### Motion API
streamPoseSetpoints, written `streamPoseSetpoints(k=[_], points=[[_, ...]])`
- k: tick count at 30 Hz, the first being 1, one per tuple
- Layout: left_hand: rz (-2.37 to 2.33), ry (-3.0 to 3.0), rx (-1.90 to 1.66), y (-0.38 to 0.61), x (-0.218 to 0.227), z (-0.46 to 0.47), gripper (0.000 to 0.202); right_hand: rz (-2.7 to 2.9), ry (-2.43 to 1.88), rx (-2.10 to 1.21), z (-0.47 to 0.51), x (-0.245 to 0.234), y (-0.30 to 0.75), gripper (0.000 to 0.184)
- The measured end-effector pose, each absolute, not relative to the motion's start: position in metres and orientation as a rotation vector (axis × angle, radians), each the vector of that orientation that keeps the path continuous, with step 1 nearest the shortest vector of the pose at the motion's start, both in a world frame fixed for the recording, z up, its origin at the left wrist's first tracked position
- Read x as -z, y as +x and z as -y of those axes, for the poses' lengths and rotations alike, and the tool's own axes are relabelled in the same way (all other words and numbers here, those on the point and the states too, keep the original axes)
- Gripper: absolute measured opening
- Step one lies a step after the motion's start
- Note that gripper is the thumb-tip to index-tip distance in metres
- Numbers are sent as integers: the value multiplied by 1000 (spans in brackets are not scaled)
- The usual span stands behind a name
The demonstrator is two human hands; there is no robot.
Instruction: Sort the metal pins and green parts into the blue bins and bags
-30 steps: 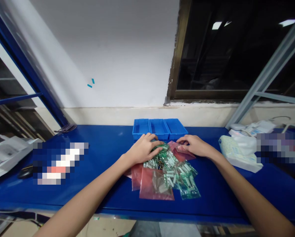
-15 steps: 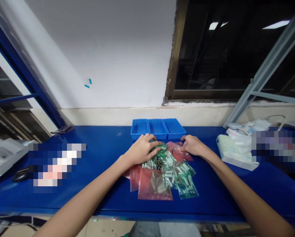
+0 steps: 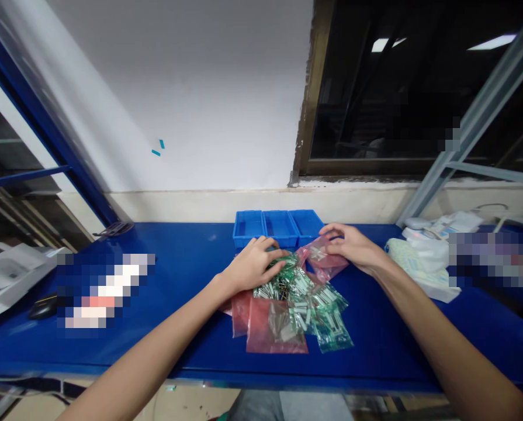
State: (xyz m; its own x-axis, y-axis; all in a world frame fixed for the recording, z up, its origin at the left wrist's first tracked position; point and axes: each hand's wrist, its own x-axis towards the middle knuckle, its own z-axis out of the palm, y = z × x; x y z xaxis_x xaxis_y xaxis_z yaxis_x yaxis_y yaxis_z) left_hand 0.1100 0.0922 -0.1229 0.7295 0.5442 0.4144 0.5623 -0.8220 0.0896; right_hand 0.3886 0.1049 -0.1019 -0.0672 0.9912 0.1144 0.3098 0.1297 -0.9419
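A pile of small plastic bags lies on the blue table, green-tinted bags (image 3: 331,321) with pale strips inside and red-tinted bags (image 3: 267,336) at the near left. My left hand (image 3: 259,264) rests on the far left of the pile, fingers spread. At the far right, my right hand (image 3: 349,245) pinches a red plastic bag (image 3: 320,257) by its upper edge; small pale pieces show through it. Just behind the pile stand three blue bins (image 3: 279,228) side by side, the right one partly behind the right hand.
The blue table (image 3: 165,257) runs up to the wall. A black mouse (image 3: 44,307) and a blurred-out item lie at the left, near white equipment (image 3: 11,275). A soft pale pack (image 3: 412,263) sits at the right, by a grey metal post (image 3: 436,169).
My right hand has risen slightly and moved right, lifting the edge of the red bag from the pile. My left hand has stayed in place.
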Motion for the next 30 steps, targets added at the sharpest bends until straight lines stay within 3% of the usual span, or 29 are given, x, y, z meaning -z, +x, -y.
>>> streamPoseSetpoints(k=[4,9,15,20,24,27,30], points=[[919,-2910,831,108,119,-90,35,1373,-1211,-951,-101,87,398,42],[826,-2761,1111,110,116,-88,62,1243,-1026,-1193,-90,87,375,44],[560,-2663,1085,116,118,-81,31,1348,-931,-1401,-74,102,336,35],[675,-2582,1341,118,119,-79,16,1439,-754,-1493,-75,106,336,17],[866,-2564,1587,119,119,-80,6,1533,-702,-1472,-76,105,341,25],[1035,-2531,1766,122,118,-80,14,1629,-754,-1343,-77,107,339,38],[1093,-2633,1908,124,114,-79,24,1683,-849,-1171,-79,114,336,37]])
